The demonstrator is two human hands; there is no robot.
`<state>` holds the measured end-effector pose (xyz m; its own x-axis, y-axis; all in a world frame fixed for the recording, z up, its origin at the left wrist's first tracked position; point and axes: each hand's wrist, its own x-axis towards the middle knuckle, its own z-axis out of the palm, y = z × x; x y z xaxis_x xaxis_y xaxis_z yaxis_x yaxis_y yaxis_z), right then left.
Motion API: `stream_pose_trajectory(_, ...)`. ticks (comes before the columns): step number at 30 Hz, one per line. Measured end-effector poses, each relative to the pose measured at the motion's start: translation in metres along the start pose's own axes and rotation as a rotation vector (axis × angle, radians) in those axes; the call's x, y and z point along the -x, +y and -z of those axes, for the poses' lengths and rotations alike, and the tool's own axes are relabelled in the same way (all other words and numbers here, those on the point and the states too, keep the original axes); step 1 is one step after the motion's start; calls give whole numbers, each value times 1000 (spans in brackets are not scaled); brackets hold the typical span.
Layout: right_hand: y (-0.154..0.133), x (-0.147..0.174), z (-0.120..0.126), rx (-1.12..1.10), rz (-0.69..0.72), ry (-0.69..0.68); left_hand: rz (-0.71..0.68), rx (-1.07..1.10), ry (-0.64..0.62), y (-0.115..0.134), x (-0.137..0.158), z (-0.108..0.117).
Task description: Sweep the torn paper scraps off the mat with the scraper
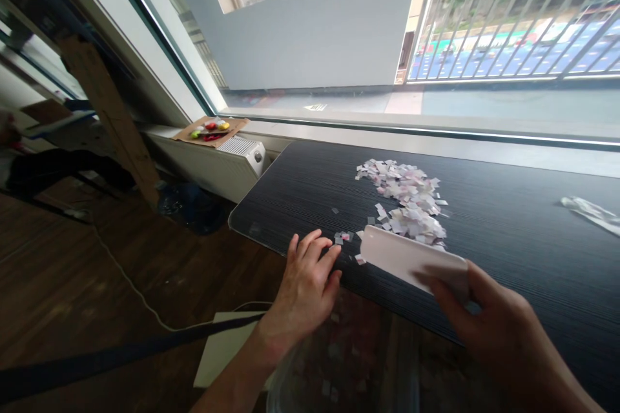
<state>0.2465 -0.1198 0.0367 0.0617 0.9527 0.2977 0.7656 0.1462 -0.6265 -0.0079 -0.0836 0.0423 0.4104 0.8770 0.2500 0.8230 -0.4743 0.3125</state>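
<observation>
My right hand (489, 316) grips the end of a pale, flat oblong piece with rounded corners (411, 258). This piece is tilted on the dark table (300, 187), its long side against a heap of small white and pinkish paper-like squares (411, 200). My left hand (310, 274) is at the table's near edge, fingers spread and slightly bent, with nothing in them. A few loose squares (343, 237) lie just beyond its fingertips. Below the edge, between my arms, is a clear container (339, 361) with several squares inside; part of it is in shadow.
A crumpled clear plastic piece (591, 214) lies at the table's right. Beyond the left corner, a radiator (242, 158) carries a cardboard sheet with colourful items (213, 128). A large blue bottle (191, 206) is on the floor, near a pale cable (130, 281). A window runs behind the table.
</observation>
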Motion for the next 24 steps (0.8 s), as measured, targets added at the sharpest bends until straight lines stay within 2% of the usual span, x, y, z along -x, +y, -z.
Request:
stream_pose_trajectory(4,-5,-5,-1,35,-32,92,9,2,-15,-3,0,-1)
stream_pose_trajectory(10,-16,-31,-21,11,52,107,22,1,-10,-5,3,-2)
stream_pose_trajectory(17,-14,-26,-9,49,61,75,33,6,2,-8,7,-2)
stream_pose_trajectory(24,-16,-32,-14,151,80,92,35,8,9,-8,8,-1)
